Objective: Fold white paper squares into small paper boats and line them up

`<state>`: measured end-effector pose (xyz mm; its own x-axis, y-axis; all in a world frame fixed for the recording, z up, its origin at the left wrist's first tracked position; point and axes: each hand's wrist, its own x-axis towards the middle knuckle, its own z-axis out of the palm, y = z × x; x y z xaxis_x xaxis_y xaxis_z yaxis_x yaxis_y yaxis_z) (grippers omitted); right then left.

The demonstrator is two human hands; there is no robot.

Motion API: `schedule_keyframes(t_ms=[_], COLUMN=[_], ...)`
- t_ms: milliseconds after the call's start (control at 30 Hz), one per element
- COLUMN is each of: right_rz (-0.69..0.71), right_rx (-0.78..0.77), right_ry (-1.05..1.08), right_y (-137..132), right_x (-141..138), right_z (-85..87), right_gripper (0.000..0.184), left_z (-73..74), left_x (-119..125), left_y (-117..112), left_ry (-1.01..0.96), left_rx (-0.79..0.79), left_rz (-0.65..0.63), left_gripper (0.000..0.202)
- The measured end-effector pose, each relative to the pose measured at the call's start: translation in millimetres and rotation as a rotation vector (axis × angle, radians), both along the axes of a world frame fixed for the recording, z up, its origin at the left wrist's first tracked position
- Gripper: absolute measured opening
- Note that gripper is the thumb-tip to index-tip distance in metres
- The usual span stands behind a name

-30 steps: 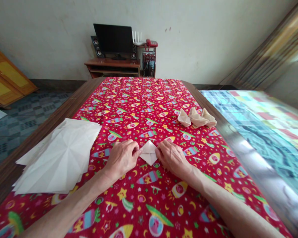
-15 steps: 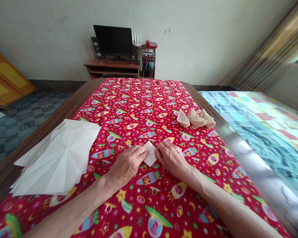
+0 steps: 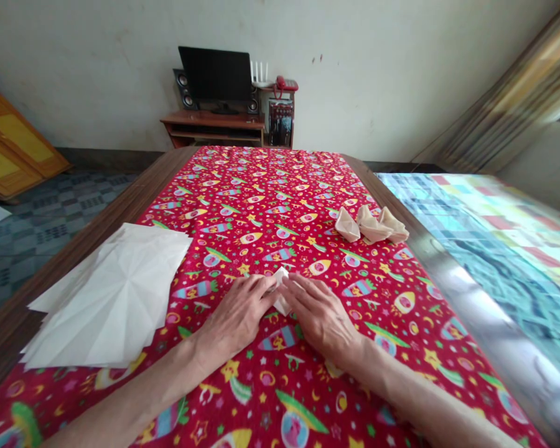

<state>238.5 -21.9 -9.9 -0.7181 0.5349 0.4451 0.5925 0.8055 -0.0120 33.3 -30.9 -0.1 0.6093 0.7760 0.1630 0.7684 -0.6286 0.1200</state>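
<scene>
My left hand (image 3: pixel 236 317) and my right hand (image 3: pixel 320 314) lie side by side on a small folded white paper (image 3: pixel 280 277), on the red patterned cloth (image 3: pixel 280 186). Their fingers are stretched flat and press down on the paper, covering most of it. Only its upper tip and a lower corner show between the fingertips. A stack of creased white sheets (image 3: pixel 112 292) lies to the left of my left forearm. Three folded beige paper pieces (image 3: pixel 371 225) sit in a row at the right, farther up the cloth.
The cloth covers a brown wooden table (image 3: pixel 121 205). A bed with a blue-green checked cover (image 3: pixel 494 236) runs along the right side. A desk with a monitor (image 3: pixel 214 71), speakers and a red telephone stands against the far wall. An orange cabinet (image 3: pixel 9 143) is at the left.
Both hands have closed in over the folded paper from its two sides. The paper, a plain diamond shape a second ago, is now mostly under my flattened fingers.
</scene>
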Motion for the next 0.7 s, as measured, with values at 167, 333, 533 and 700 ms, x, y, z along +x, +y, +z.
schedule_keyframes(t_ms=[167,333,533,700], right_rz=[0.004,-0.004,-0.054,-0.099], right_rx=[-0.067,-0.078,-0.045,0.035], right_ry=[-0.081,-0.108,-0.096,-0.092], right_y=[-7.6,-5.5,-7.1,-8.2], right_x=[-0.9,0.5,-3.2,-4.1], right_z=[-1.6,-0.2,-3.3,-5.6], right_gripper=[0.042,0.044,0.042,0.035], left_z=[1.4,-1.9,3.9,8.9], left_x=[1.4,1.3,5.5,3.1], left_y=[-3.5,-0.6,7.0,4.8], left_ry=[0.031,0.062,0.090,0.109], left_rx=[0.028,0.031,0.035,0.043], left_rz=[0.011,0.051,0.061,0.071], left_gripper=[0.041,0.053,0.060,0.059])
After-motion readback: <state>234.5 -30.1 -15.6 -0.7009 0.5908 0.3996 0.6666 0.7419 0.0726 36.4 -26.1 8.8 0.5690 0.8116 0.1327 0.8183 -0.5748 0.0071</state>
